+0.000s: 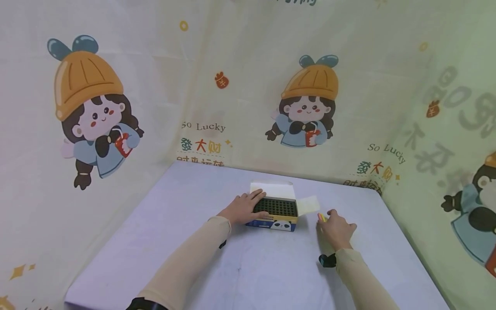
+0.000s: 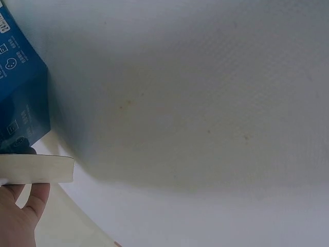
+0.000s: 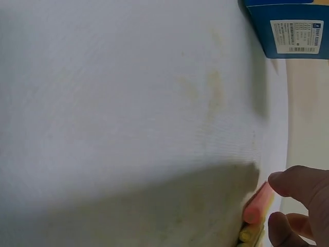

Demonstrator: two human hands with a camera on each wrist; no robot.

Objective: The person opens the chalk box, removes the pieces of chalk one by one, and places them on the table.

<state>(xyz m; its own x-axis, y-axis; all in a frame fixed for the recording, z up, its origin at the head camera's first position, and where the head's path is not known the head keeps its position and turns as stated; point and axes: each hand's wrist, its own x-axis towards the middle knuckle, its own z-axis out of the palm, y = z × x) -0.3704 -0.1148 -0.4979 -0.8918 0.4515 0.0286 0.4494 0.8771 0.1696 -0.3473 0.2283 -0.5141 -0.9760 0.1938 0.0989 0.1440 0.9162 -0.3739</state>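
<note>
An open cardboard box [image 1: 270, 221] stands on the table, with a dark insert of many round holes [image 1: 277, 207] inside and a panda on its front. My left hand [image 1: 244, 209] holds the box by its left end, thumb toward the front and fingers over the back. In the left wrist view the left hand [image 2: 23, 211] shows beside a pale flap [image 2: 41, 169]. My right hand [image 1: 338, 230] is right of the box, pinching pink and yellow sticks. The pink stick [image 3: 258, 205] and yellow stick [image 3: 250, 234] lie side by side at the fingertips; their exact kind is unclear.
The box's back lid [image 1: 273, 188] stands raised and its right flap [image 1: 308, 205] sticks out toward the right hand. A white cover spreads over the table [image 1: 174, 211]. Printed cloth [image 1: 248, 112] hangs behind and along both sides.
</note>
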